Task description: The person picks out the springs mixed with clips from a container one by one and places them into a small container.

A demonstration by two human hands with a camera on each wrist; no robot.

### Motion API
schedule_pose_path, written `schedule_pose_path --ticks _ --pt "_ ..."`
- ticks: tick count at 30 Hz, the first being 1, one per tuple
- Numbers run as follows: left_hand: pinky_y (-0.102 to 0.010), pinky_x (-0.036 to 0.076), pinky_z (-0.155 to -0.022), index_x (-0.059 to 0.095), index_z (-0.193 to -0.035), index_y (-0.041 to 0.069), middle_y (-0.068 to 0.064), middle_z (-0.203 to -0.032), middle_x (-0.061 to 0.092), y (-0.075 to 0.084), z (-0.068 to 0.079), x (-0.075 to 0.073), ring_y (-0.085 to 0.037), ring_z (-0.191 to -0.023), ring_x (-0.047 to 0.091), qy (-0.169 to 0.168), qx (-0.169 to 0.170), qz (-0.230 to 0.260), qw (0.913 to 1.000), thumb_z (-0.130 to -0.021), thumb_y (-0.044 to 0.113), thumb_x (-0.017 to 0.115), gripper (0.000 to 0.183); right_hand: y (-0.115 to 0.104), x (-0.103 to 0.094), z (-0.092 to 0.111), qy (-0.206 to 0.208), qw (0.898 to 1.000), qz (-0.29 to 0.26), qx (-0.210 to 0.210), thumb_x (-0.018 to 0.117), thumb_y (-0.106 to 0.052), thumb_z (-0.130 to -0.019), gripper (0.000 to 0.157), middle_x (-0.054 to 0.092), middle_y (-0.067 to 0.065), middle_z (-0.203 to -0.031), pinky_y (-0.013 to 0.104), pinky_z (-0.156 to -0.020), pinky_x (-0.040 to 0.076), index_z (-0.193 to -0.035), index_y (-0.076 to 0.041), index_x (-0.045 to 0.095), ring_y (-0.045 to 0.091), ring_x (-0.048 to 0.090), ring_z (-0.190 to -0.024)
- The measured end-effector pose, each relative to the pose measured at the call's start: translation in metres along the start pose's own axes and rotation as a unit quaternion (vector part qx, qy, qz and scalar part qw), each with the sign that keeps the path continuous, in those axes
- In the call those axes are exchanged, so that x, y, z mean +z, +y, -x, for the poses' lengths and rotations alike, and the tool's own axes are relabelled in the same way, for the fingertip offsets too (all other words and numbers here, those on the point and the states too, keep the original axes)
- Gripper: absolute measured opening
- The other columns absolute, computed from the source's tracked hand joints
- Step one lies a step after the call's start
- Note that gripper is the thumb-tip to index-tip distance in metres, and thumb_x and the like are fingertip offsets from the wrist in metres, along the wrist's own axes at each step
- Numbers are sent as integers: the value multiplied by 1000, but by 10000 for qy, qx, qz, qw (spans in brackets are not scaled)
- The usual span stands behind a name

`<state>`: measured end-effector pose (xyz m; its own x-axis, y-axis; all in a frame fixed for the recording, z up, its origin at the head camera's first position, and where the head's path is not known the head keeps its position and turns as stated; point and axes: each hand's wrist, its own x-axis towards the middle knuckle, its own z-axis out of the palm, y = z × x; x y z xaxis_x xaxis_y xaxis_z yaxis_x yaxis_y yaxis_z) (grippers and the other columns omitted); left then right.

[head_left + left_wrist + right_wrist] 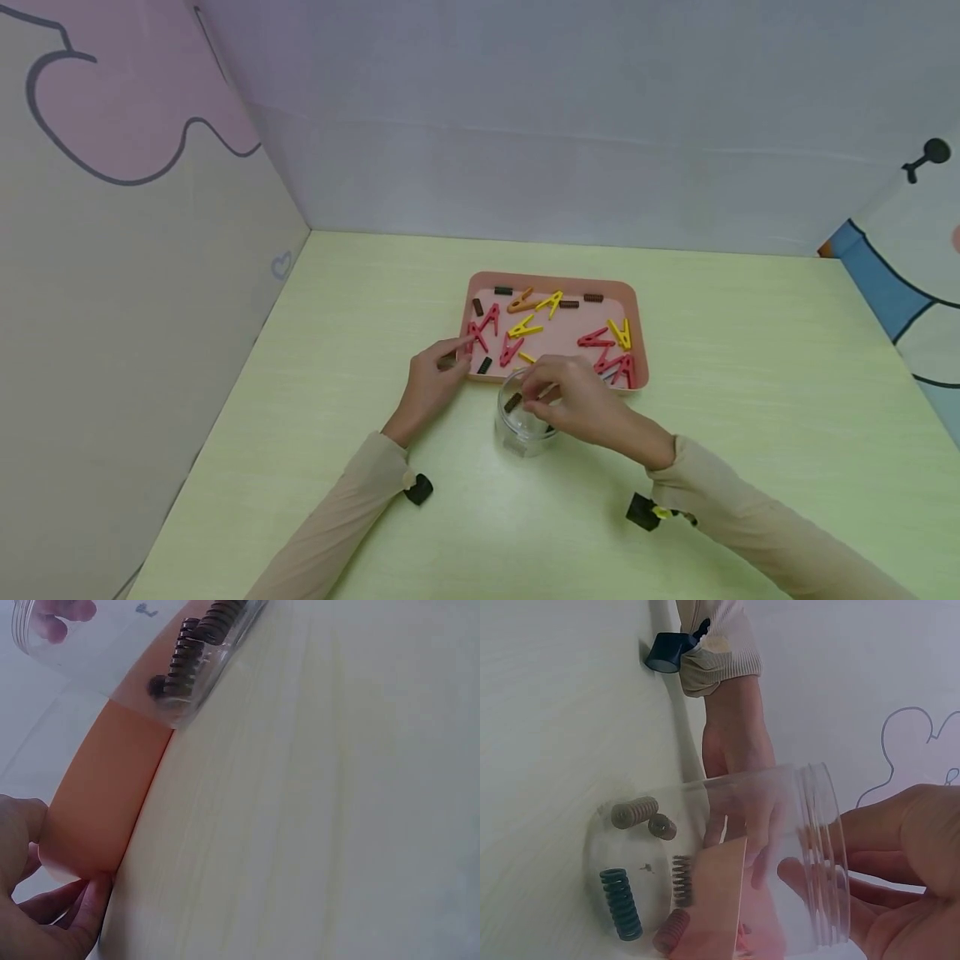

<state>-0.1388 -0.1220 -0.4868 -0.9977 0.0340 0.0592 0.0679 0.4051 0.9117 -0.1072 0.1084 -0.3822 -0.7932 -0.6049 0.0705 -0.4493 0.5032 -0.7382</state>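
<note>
My left hand (433,385) grips the front left corner of a pink-orange tray (553,279), its fingers and thumb at the wall. In front of the tray, a clear screw-neck jar (517,442) stands on the table. My right hand (581,400) is over the jar's mouth, thumb and fingers bent into the opening; nothing shows between the fingertips in the wrist views. Several coil springs lie at the jar's bottom, among them a dark green spring (621,904) and a brown spring (635,813).
Inside the tray lie red clips (596,338), yellow clips (551,303), an orange clip (522,302) and several dark springs (503,291). Walls with cartoon drawings border the pale table (750,358). Small black devices (418,489) sit at both wrists.
</note>
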Motion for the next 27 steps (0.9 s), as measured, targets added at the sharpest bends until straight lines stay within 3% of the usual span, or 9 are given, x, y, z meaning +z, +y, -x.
schedule_pose_path --ticks 9,27 --pt "-28 51 -75 66 -122 17 -2 -115 64 1 -1 1 -14 -87 61 19 111 18 9999 -90 14 62 33 -1 -12 -1 440 9963 -601 -432 74 0 -78 10 67 6 -91 26 -69 55 -86 -5 70 14 64 -81" --pt "-30 49 -81 65 -124 18 1 -118 62 3 0 0 -15 -95 57 -41 -104 -129 9999 -91 17 62 33 -2 -34 -3 901 9931 18 -751 75 2 -77 15 67 3 -91 31 -67 55 -89 -5 70 14 63 -79"
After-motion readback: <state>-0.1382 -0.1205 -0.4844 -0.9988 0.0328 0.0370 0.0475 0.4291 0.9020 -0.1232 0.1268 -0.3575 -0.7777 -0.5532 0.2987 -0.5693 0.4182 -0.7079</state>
